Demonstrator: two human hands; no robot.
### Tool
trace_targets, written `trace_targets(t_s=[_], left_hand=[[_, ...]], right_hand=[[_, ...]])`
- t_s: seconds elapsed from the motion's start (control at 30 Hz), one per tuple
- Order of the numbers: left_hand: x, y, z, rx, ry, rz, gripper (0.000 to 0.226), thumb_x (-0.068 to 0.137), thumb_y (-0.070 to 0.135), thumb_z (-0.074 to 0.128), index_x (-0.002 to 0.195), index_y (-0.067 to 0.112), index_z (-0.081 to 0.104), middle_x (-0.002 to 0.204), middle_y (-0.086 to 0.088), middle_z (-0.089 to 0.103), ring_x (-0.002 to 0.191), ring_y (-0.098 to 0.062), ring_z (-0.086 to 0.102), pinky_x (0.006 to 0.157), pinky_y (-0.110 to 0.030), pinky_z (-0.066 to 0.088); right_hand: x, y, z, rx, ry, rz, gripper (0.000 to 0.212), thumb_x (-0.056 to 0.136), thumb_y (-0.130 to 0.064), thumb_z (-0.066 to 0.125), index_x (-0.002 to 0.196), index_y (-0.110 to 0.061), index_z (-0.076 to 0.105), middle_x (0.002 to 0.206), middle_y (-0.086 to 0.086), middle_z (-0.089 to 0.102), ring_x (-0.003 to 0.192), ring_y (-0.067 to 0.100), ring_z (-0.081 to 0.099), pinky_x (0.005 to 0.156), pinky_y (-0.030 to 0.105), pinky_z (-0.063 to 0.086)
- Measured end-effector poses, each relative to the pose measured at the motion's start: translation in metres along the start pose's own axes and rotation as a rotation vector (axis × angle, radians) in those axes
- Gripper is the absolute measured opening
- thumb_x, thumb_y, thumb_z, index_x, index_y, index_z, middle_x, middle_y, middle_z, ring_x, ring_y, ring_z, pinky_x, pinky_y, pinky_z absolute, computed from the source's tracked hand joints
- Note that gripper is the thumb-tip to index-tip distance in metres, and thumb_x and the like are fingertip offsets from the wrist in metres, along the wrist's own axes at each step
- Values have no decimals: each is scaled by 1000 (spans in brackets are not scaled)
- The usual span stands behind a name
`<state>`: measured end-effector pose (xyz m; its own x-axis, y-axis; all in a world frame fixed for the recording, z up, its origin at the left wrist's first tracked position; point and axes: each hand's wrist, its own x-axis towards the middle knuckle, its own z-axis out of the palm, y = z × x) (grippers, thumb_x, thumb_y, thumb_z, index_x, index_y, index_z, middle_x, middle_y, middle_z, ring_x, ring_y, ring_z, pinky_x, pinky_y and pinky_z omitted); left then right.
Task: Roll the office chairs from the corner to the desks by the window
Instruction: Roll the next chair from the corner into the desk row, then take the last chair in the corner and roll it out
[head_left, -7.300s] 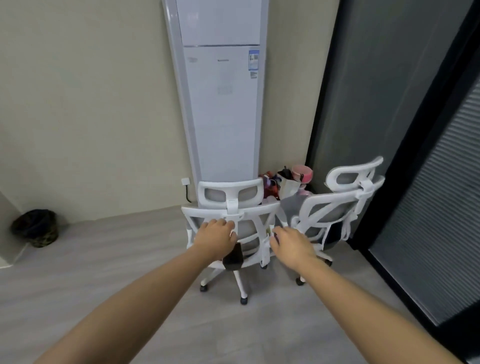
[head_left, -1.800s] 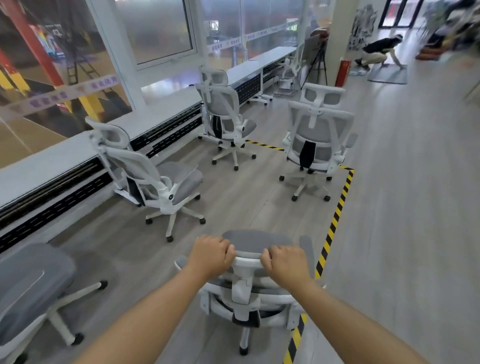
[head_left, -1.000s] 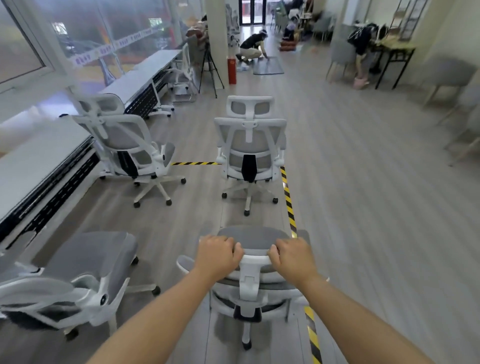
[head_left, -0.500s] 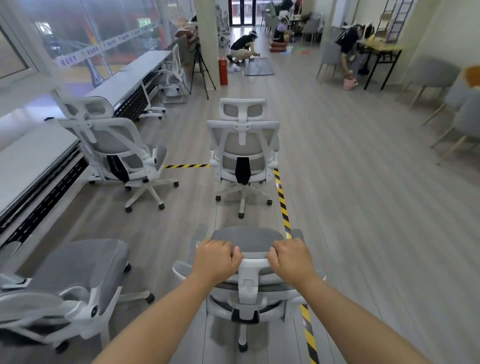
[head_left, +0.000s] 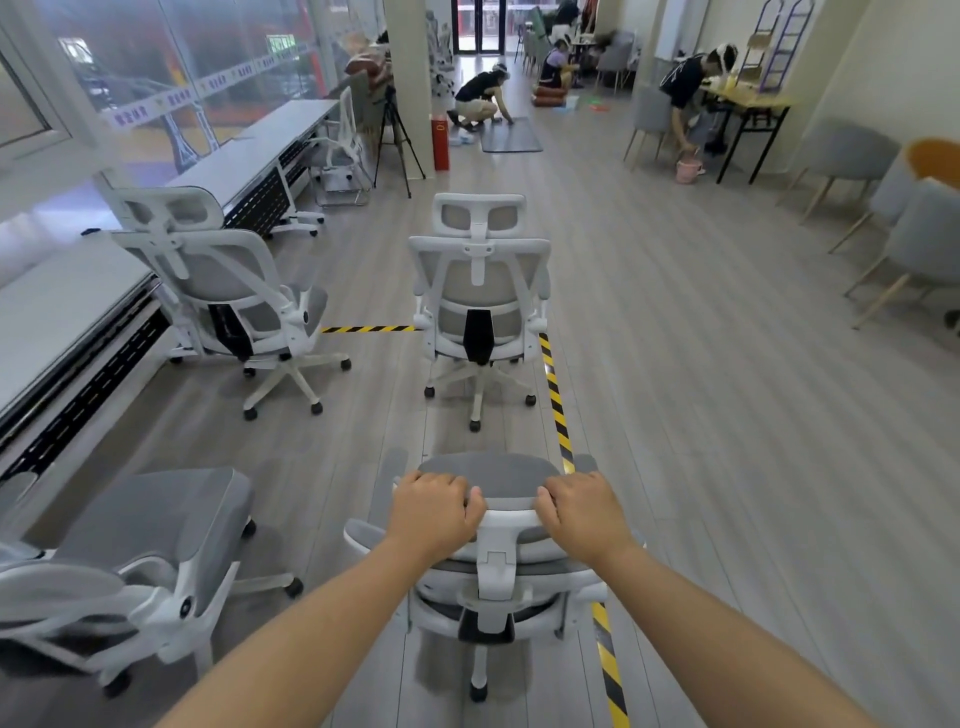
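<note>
White-framed chair (head_left: 491, 525) on taped aisle, right of window desks (head_left: 62, 306); left hand (head_left: 434, 512), right hand (head_left: 582, 512) both clench headrest. Push evenly, veer left, avoid parked chair (head_left: 480, 301) ahead.

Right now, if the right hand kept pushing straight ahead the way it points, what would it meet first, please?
Probably the parked office chair straight ahead. The right hand grips the headrest of the pushed chair; only bare floor and striped tape lie between, though depth is uncertain.
</note>
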<state>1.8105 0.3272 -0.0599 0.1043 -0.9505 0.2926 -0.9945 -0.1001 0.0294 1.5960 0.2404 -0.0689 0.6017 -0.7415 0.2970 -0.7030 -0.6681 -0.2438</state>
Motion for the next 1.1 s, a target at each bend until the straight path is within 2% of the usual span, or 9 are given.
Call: trace_targets(t_s=[0.13,0.23,0.3,0.37,0.43,0.5,0.8,0.97,1.1], left_hand=[[0,11,-6,0,-165,-3,51,95,45,24,71,24,63,68,7,63,62,-15,55,69,-32,38],[5,32,-13,-54,-249,32,57,96,51,13,88,26,64,85,8,66,76,-16,58,77,-36,45],[8,58,-21,-84,-270,88,51,98,50,16,96,26,61,93,6,65,81,-17,57,76,-35,44],[8,93,-27,-93,-277,151,41,101,46,23,109,25,57,103,4,63,90,-20,57,75,-35,41],[5,133,-31,-91,-274,204,41,101,45,27,125,24,52,117,2,60,103,-22,55,84,-38,41],[1,178,-36,-71,-284,263,44,100,43,27,131,22,49,125,0,56,112,-24,52,92,-39,41],[-74,462,-54,-92,-382,587,40,101,40,26,121,18,54,115,-3,59,106,-26,54,92,-41,42],[-149,649,-71,-97,-401,790,39,99,40,32,123,18,53,120,-6,58,113,-29,53,95,-43,40],[-206,783,-90,-82,-409,981,41,99,41,31,126,18,53,122,-7,58,113,-30,53,95,-42,41]], right_hand=[[-11,6,-11,20,-95,67,38,99,-39,24,74,-25,48,70,-8,47,68,15,43,72,29,32],[-35,20,-24,72,-63,148,31,102,-36,32,98,-22,60,93,-8,57,84,11,47,81,28,41],[-58,32,-37,78,-82,213,33,102,-38,32,117,-22,57,110,-8,58,94,13,52,85,31,45],[-86,49,-54,36,-149,306,38,103,-39,29,124,-22,56,120,-3,61,101,18,55,88,35,45],[-121,68,-77,-4,-171,407,41,104,-39,31,131,-22,55,130,0,60,112,23,56,94,36,43],[-162,90,-100,-35,-177,509,43,104,-40,30,136,-22,53,136,2,58,118,25,55,98,37,42],[-433,200,-227,-170,-151,861,42,102,-42,30,123,-20,59,123,7,64,110,29,59,91,36,45],[-598,244,-307,-245,-96,1064,39,101,-41,32,113,-18,61,115,10,66,104,32,61,85,36,45],[-717,270,-363,-273,-62,1253,38,101,-39,33,114,-16,60,116,10,64,105,33,61,85,37,44]])
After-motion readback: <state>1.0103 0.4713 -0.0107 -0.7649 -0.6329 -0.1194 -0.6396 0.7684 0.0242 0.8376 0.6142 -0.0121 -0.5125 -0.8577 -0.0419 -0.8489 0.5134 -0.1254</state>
